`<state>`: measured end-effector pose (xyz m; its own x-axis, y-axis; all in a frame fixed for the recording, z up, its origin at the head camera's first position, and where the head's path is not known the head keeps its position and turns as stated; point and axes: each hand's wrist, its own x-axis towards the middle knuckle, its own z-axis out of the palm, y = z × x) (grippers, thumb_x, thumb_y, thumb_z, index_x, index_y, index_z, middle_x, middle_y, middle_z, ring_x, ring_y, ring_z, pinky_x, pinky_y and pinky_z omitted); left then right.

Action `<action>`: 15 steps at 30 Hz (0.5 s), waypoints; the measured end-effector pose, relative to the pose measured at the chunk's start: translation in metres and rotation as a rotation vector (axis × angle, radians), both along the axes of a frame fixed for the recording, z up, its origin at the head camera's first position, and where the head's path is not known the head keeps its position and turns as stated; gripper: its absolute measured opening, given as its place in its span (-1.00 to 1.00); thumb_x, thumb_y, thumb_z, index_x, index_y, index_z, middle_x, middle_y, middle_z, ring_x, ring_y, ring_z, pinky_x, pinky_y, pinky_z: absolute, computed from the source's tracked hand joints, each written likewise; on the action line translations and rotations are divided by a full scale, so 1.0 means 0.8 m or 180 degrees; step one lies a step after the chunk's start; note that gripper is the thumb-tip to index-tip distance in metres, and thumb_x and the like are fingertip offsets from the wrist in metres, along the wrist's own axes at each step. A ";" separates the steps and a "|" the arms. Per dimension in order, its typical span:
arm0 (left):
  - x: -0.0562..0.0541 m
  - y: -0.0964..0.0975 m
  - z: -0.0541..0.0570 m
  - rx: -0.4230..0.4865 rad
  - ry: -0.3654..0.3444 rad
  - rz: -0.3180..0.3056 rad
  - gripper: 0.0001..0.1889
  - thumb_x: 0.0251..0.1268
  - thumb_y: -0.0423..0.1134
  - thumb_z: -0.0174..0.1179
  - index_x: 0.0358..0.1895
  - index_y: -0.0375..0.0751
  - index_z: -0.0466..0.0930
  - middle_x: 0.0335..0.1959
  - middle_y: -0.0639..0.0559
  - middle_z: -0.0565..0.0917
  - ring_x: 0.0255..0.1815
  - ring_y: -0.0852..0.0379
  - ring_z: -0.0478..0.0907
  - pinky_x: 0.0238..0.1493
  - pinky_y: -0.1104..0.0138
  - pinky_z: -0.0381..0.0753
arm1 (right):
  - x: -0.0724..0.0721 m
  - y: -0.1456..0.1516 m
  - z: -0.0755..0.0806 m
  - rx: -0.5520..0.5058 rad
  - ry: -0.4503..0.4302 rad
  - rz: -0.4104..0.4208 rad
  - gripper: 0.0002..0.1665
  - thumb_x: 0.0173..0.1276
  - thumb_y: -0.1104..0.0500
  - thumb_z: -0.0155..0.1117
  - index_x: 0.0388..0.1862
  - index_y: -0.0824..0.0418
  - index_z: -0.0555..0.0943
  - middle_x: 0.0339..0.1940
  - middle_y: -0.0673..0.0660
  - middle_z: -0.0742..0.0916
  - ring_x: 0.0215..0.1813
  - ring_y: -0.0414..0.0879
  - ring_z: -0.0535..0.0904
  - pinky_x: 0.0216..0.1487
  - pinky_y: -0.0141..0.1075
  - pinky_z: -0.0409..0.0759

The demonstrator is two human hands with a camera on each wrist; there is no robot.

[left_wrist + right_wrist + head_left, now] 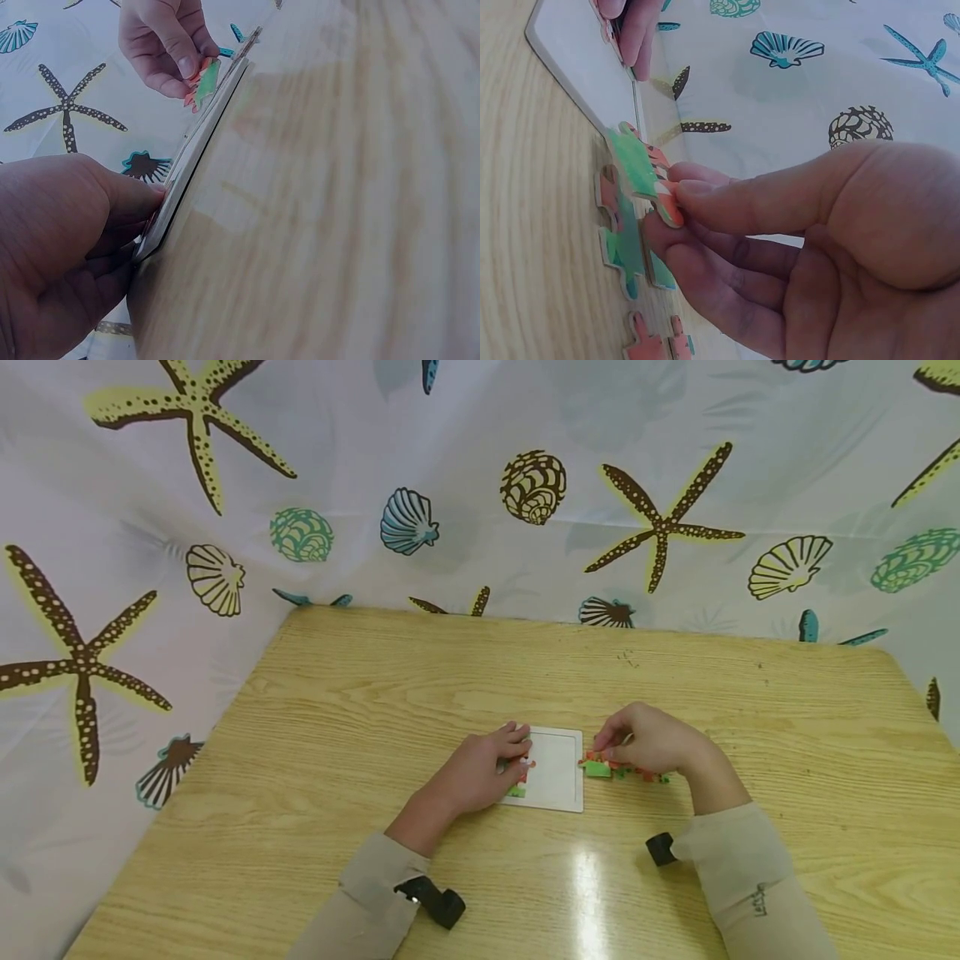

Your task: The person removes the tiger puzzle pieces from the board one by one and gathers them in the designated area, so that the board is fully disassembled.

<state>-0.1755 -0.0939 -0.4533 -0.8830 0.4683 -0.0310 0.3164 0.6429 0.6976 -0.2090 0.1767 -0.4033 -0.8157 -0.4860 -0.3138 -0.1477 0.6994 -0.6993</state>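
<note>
A white puzzle tray (557, 770) with a raised rim lies flat on the table. Red and green puzzle pieces (517, 790) fill part of its left side. My left hand (480, 770) rests over that side, fingers extended and touching the pieces; some of them are hidden beneath it. Just past the tray's right edge, my right hand (651, 740) pinches a green and orange puzzle piece (634, 163) between thumb and fingers. In the right wrist view the piece is raised and tilted, close to the tray corner. Several loose pieces (622, 251) lie under and beside this hand.
The wooden table (420, 677) spreads around the tray. A white curtain (465, 435) printed with shells and starfish hangs along its back and left side. Small black wrist cameras (448, 908) stick out from both sleeves near the tabletop.
</note>
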 end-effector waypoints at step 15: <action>0.000 0.000 0.002 0.0069 -0.0024 0.0024 -0.55 0.48 -0.22 0.16 0.35 -0.29 0.47 0.50 -0.08 0.36 0.60 0.01 0.13 0.51 0.10 0.28 | -0.001 0.018 0.007 -0.0158 -0.0247 -0.0146 -0.83 0.45 0.35 0.17 -0.09 0.35 0.67 -0.24 0.18 0.72 -0.31 -0.08 0.60 -0.29 -0.25 0.62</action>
